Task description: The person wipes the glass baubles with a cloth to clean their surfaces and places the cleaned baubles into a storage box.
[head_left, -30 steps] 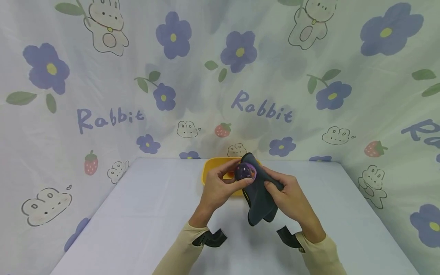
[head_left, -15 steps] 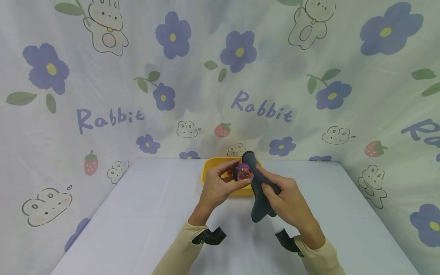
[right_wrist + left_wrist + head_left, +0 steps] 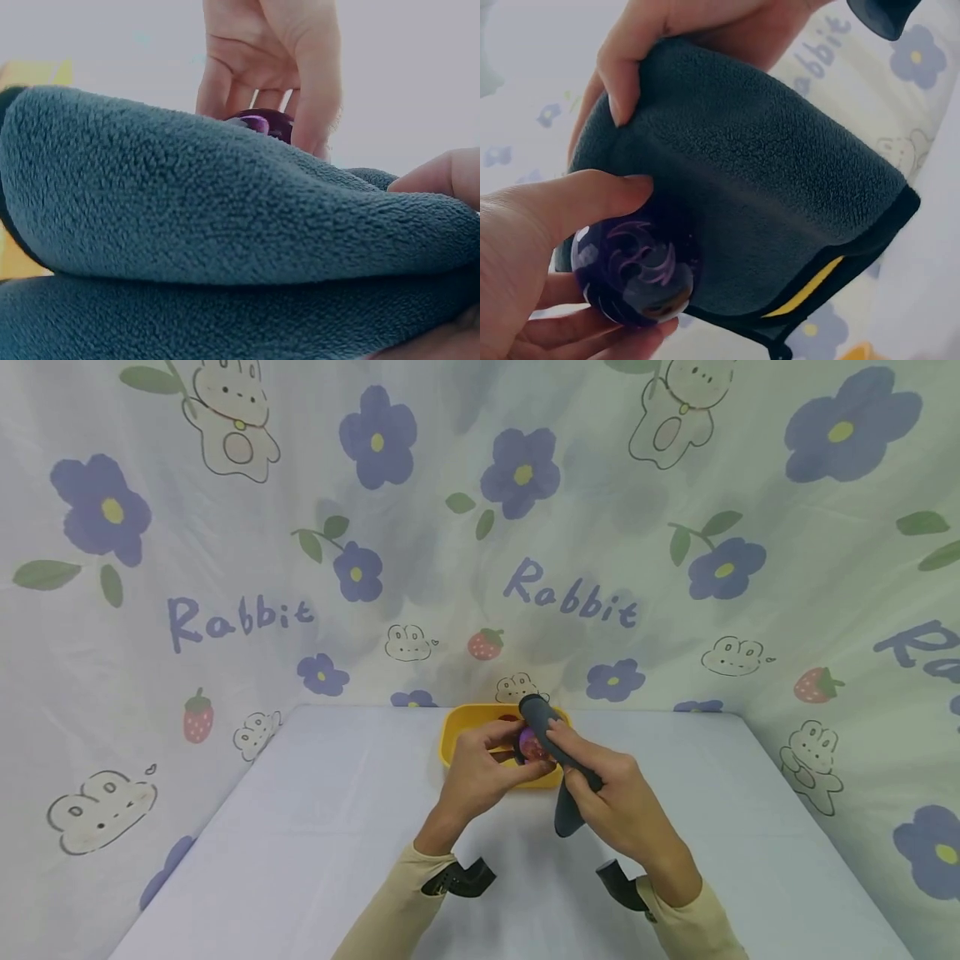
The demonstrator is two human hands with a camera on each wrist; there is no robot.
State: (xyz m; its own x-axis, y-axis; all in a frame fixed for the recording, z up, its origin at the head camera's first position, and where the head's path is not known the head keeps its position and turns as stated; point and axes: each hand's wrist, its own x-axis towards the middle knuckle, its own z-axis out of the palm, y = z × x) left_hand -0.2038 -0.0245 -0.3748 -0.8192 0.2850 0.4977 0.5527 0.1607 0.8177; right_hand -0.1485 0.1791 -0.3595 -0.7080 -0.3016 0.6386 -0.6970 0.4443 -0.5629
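Note:
In the head view, my left hand grips a shiny purple ball between thumb and fingers. Swirl markings show on the ball in the left wrist view, and part of it looks see-through. My right hand pinches a folded dark grey-blue towel with black edging. The towel lies against the ball's right side, and a yellow strip shows at its edge. In the right wrist view, the fluffy towel hides most of the ball.
Behind both hands a yellow tray stands at the back of the white table. Something dark red shows inside it, mostly hidden. A printed cloth backdrop rises behind the table.
The ball has turned in my left hand, from its dark side to a pinkish-purple one. My right hand has shifted the towel slightly left over the ball's right side; the towel looks narrower.

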